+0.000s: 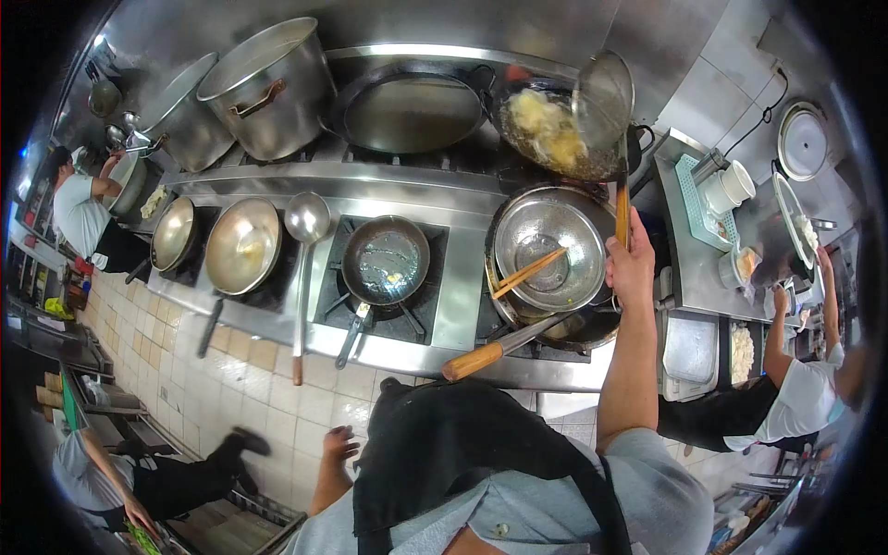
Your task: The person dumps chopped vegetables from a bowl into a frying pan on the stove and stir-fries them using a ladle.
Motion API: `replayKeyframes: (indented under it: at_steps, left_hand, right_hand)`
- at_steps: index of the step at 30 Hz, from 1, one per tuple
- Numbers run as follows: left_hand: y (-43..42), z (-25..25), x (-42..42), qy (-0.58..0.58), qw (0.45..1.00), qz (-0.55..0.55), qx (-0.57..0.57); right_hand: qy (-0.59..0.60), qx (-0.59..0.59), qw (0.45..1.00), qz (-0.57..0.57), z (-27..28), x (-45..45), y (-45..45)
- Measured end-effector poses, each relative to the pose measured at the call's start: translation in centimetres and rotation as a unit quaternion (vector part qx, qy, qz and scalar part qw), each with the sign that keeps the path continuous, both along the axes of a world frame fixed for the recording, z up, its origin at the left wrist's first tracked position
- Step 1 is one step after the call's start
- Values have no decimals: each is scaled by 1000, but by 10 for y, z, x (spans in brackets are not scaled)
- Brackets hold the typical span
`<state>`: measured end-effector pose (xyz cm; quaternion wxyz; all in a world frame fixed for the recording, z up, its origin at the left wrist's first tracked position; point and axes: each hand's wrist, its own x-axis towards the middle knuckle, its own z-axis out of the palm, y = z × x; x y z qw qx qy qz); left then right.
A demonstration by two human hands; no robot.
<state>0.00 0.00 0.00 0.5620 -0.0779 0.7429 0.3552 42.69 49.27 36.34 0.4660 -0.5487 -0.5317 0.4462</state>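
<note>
My right hand (631, 259) is closed around the wooden handle of a wire skimmer (604, 99). The skimmer's round head is raised over the right side of a dark wok (606, 166) at the back right. Pale yellow pieces of frying food (548, 128) float in the wok's bubbling oil. Below the wok, a perforated metal strainer (509, 248) with a wooden handle rests on another pan, and a pair of wooden chopsticks (532, 271) lies across it. My left hand (340, 444) hangs low by my apron, holding nothing, its fingers loosely apart.
Beside the wok is a wide dark pan (413, 116), then tall stockpots (266, 92). A small frying pan (387, 261), a long ladle (308, 218) and more pans (243, 248) occupy the front range. Co-workers stand left (79, 208), lower left (97, 462) and right (800, 398).
</note>
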Motion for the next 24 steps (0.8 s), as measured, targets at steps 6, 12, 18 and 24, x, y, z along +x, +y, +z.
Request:
replayKeyframes:
  at_steps: [6, 12, 18, 24]
  left_hand:
    - [-1, 4, -10, -22, 999, 35, 31]
    - [4, 15, 6, 28, 999, 18, -1]
    - [-3, 21, 11, 12, 999, 32, 11]
    - [-10, 19, 17, -10, 1000, 23, 17]
  right_hand:
    - [1, -17, 999, -41, -6, -11, 9]
    - [175, -94, 980, 31, -1, -26, 12]
    - [218, -148, 962, 79, -15, -25, 35]
    - [291, -149, 940, 102, -16, -23, 36]
